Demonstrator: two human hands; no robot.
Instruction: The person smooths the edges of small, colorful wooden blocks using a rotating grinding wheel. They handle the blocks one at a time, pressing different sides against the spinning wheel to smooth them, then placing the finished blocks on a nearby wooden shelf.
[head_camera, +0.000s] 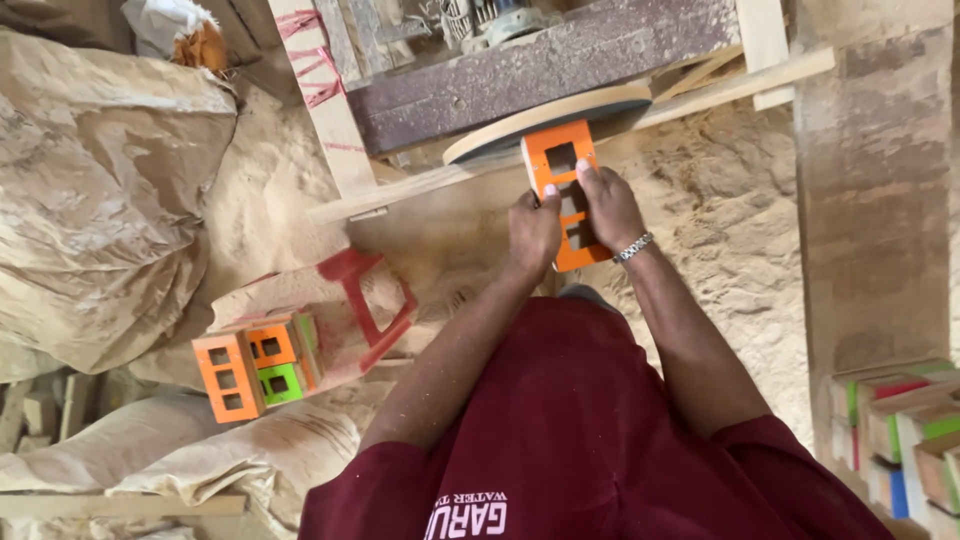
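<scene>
Orange panel (560, 190), flat wooden piece with three square cut-outs, sits just above frame centre, long axis running roughly 12 to 6 o'clock, slightly tilted. Its top end meets the edge of the sanding disc (545, 120), a round tan disc seen nearly edge-on at 12 o'clock from the panel.

Left hand (533, 232): at 7 o'clock of the panel, fingers curled shut around its left edge, thumb on the face. Right hand (608, 205): at 4 o'clock of the panel, fingers closed over the right edge and lower face, covering part of the lowest cut-out. A metal bracelet (633, 248) rings the right wrist. Both hands grip the panel; it lies between them.

Surroundings: sawdust heap (720, 200) under and around the disc. Red stool (365, 300) at 8 o'clock from the hands, partly buried in dust. Further at 8 o'clock, a cluster of orange and green blocks (258, 370). Stack of painted blocks (900, 430) at 4 o'clock, frame edge. Dusty sacks (100, 200) at 9 o'clock.
</scene>
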